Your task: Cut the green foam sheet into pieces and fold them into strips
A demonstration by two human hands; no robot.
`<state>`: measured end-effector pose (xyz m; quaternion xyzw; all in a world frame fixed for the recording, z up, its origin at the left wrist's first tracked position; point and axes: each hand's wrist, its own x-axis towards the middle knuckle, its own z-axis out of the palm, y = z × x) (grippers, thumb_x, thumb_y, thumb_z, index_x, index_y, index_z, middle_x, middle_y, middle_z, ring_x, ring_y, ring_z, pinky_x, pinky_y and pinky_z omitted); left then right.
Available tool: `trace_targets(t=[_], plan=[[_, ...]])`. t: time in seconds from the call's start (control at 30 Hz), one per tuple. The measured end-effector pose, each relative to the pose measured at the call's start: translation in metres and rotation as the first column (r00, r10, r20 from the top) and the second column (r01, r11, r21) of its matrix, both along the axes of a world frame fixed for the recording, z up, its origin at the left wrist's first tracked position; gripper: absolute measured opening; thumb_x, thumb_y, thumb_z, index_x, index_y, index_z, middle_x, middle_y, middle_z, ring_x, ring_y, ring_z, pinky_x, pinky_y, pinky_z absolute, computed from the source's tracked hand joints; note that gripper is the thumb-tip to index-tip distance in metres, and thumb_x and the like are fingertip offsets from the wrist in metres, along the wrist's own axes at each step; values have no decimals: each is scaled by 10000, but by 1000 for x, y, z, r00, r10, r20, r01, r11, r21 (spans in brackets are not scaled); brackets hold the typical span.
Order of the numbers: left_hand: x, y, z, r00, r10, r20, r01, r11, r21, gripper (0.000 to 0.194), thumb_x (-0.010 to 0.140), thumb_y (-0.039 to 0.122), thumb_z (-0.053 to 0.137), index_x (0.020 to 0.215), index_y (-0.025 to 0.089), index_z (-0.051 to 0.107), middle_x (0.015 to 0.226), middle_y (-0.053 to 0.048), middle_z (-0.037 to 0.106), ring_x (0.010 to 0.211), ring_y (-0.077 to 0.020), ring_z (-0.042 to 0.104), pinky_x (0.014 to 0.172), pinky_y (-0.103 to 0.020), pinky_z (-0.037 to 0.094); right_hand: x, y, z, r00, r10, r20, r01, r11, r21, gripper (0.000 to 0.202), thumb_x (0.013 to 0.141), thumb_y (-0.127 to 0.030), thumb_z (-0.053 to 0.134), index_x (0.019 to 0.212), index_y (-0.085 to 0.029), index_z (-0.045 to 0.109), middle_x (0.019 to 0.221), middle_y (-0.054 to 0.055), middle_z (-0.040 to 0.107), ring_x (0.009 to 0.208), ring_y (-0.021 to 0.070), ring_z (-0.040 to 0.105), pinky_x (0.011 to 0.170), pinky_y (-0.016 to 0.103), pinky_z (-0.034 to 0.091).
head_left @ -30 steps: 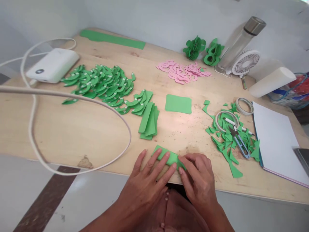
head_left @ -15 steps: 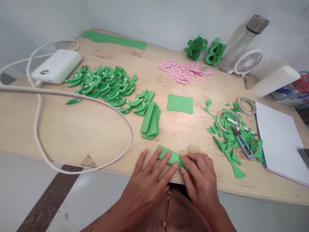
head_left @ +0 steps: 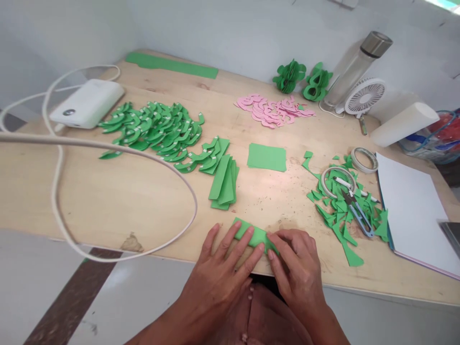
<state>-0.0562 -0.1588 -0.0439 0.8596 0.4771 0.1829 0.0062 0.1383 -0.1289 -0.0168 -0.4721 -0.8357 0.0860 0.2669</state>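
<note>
At the table's front edge lies a folded piece of green paper (head_left: 257,236). My left hand (head_left: 221,266) rests on it with fingers spread flat, pressing its left and middle part. At its right end, my right hand (head_left: 300,263) pinches the paper between thumb and forefinger, the other fingers curled in. Just beyond, narrow folded green strips (head_left: 224,187) lie fanned in a pile. Right of these sits a small stack of green paper rectangles (head_left: 266,157). Curved green cut-outs with small white patches (head_left: 154,129) are heaped at the left.
Green scraps (head_left: 354,258) on the right surround blue-handled snips (head_left: 361,218), a pen and tape rolls (head_left: 364,160). Behind lie pink cut-outs (head_left: 273,112), a bottle (head_left: 350,72) and a small fan (head_left: 365,97). A white cable (head_left: 57,191) loops over the left front edge near a power bank (head_left: 88,105).
The camera view has shifted slightly, so the far objects sit a little lower. Both hands and the green paper between them stay in nearly the same place.
</note>
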Motion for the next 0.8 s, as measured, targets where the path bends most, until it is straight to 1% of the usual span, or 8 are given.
trace_targets(t=[0.33,0.5,0.8], plan=[[0,0,-1,1000,3,-1,-3,1000,3,482,876,440,556,1335,302,509,1439,-42,484,1396,-317,301,1160,-576,94,0,1,0,1000,-4,-11,4,1000,9,250,893,-141,534,1132,-158,607,986,105,607,901,239,557,759,408,432],[0,0,-2,1000,-1,-9,1,1000,8,484,878,447,549,1338,301,505,1438,-44,486,1402,-315,293,1159,-577,102,1,1,-2,1000,-11,-10,12,1000,15,254,893,-151,529,1132,-174,613,983,97,613,895,238,564,760,409,435],[0,0,-2,1000,2,-17,-2,1000,4,491,877,449,551,1342,297,501,1437,-44,489,1400,-321,297,1156,-583,113,0,1,-1,1000,-12,2,12,1000,10,245,904,-153,521,1134,-152,605,988,110,607,900,240,551,760,413,429]])
